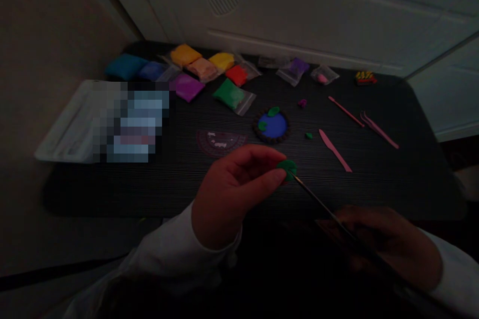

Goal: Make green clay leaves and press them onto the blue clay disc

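Observation:
Between the thumb and fingers of my left hand (232, 192) is a small round piece of green clay (287, 169), held up over the near part of the table. My right hand (389, 241) is closed around a long thin metal tool (318, 200); its tip meets the face of the green clay piece. Dim light hides part of the right fingers and the tool's rear end. Beyond my left hand lies a blue clay disc (277, 125) ringed with dark brown balls, with two green leaf-like pieces on it. A small green clay scrap (309, 135) rests to its right.
A clear protractor (220, 142) lies left of the disc. To the right are a pink clay knife (335, 150), a thin pink tool (346, 111) and pink tweezers (380, 130). Several bagged clay packs (229, 93) line the back, and a white tray (71, 119) is at left.

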{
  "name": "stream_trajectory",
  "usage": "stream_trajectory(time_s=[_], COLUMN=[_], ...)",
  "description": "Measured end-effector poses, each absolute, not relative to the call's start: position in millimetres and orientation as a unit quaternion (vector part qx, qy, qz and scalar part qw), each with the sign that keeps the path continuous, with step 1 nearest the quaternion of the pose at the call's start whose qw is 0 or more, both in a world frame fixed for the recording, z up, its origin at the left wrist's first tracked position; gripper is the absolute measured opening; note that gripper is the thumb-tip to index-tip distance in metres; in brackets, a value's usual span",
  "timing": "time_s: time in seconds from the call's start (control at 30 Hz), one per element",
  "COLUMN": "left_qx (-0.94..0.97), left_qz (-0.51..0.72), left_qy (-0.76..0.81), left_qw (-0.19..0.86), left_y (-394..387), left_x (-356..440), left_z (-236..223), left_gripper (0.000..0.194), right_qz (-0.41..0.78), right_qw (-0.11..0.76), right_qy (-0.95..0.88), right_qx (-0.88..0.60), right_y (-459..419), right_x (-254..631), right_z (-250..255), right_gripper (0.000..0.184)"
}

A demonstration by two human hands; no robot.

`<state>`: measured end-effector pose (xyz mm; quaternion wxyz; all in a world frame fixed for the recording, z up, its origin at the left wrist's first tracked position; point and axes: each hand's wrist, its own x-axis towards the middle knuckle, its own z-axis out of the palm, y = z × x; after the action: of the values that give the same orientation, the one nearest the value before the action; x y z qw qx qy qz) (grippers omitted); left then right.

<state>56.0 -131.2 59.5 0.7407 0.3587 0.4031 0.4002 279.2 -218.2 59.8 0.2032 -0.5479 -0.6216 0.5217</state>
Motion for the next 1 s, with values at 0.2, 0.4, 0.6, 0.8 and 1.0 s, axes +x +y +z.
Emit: stream_trajectory(time_s=[0.2, 0.4, 0.6, 0.8, 1.0], left_qx=[0.352, 0.347, 0.349, 0.334, 0.308], left_qz=[0.398, 0.399, 0.404, 0.424, 0.433], left_qy=[0.398, 0.397, 0.394, 0.391, 0.383], left_qw=[0.748, 0.75, 0.748, 0.745, 0.755], left_y=[-131, -130, -129, -128, -126], left_x=[56, 56, 56, 56, 56], left_z=[59, 57, 56, 53, 48], left_gripper=[0.013, 0.013, 0.013, 0.013, 0.013], right_qz=[0.511, 0.51, 0.477, 0.496, 0.398], right_qw=[0.194, 0.186, 0.209, 0.209, 0.203], right_qy=[-0.617, -0.618, -0.632, -0.607, -0.593], right_qx=[-0.566, -0.568, -0.574, -0.585, -0.67], right_y=[-219, -217, -219, -222, -220], right_x=[278, 278, 278, 287, 337], right_z=[60, 61, 62, 57, 35], right_gripper=[0.034, 0.032, 0.033, 0.036, 0.039])
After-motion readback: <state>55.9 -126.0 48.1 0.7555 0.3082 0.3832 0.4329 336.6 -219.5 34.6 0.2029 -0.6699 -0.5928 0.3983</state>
